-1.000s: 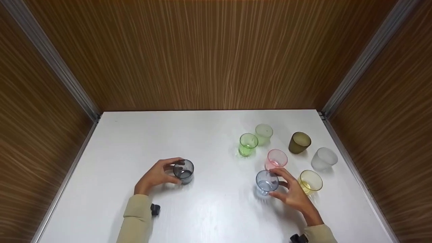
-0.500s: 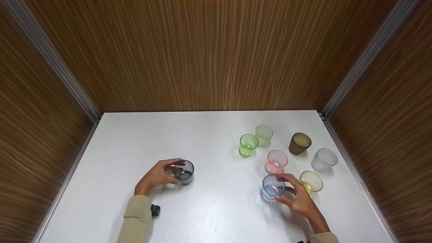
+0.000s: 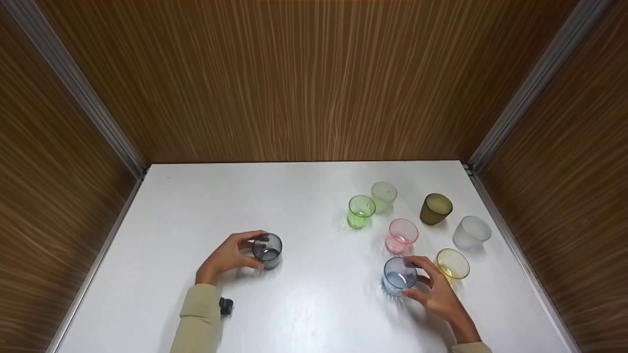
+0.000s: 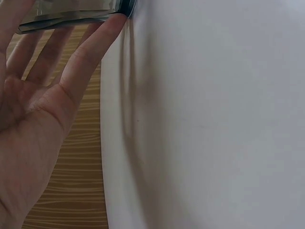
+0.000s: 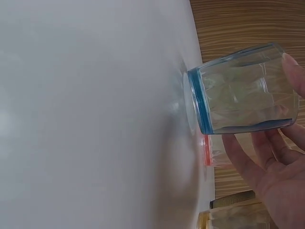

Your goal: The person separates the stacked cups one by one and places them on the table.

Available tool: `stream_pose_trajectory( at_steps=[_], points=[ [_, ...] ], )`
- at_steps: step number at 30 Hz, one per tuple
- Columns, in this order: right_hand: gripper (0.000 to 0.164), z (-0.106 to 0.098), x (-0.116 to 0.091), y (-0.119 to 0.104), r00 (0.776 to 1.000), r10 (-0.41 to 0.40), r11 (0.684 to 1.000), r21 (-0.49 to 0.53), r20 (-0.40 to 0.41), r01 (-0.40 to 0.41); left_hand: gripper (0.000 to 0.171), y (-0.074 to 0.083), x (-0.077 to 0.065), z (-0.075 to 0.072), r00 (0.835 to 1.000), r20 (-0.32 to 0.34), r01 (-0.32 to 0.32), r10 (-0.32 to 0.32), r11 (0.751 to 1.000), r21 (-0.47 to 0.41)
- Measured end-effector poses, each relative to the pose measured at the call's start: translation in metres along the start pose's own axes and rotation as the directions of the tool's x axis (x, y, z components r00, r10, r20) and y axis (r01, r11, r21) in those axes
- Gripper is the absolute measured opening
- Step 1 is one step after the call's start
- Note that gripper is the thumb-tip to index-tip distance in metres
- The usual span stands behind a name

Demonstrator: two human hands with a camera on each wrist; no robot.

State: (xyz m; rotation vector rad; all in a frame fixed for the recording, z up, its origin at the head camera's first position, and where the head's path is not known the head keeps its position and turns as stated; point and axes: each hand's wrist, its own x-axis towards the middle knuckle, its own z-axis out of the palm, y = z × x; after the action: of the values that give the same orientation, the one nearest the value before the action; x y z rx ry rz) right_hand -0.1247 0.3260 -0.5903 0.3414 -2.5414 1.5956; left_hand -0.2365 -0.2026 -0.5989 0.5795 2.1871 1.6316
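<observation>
On the left side of the white table, my left hand (image 3: 229,256) holds a dark grey glass (image 3: 267,253) between thumb and fingers; in the left wrist view only part of that glass (image 4: 71,12) shows at the top. My right hand (image 3: 438,292) grips a light blue glass (image 3: 398,278) by its side near the rim. The right wrist view shows the blue glass (image 5: 245,93) upright at the table surface, its thick blue base low. Right behind it stands a pink glass (image 3: 402,235), and a yellow glass (image 3: 452,264) is beside the right hand's fingers.
A bright green glass (image 3: 361,211) and a frosted pale green one (image 3: 384,196) stand close together farther back. At the right are a dark olive glass (image 3: 435,208) and a frosted clear glass (image 3: 471,232). Wood-grain walls (image 3: 314,78) enclose the white table (image 3: 206,196).
My right hand has brought the blue glass right and nearer to me, with only slight movement in the last half second. The left hand and the grey glass have stayed in place.
</observation>
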Motion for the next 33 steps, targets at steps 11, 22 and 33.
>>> stream_pose_trajectory(
  at_steps=[11,22,33],
  points=[
    [0.074,0.001,-0.002,0.004,0.999,0.036,0.998,0.058,0.012,-0.037,0.085,0.002,-0.001,0.000,1.000,0.006,0.000,0.000,1.000,-0.004],
    [0.077,-0.002,-0.004,0.005,1.000,-0.007,0.998,0.067,0.030,0.005,0.085,0.002,0.001,0.000,1.000,0.001,-0.006,0.006,1.000,0.023],
    [0.076,-0.004,-0.011,-0.007,0.990,-0.117,0.993,-0.003,-0.080,0.118,0.085,0.003,-0.001,0.001,1.000,-0.016,0.012,-0.011,1.000,0.024]
  ],
)
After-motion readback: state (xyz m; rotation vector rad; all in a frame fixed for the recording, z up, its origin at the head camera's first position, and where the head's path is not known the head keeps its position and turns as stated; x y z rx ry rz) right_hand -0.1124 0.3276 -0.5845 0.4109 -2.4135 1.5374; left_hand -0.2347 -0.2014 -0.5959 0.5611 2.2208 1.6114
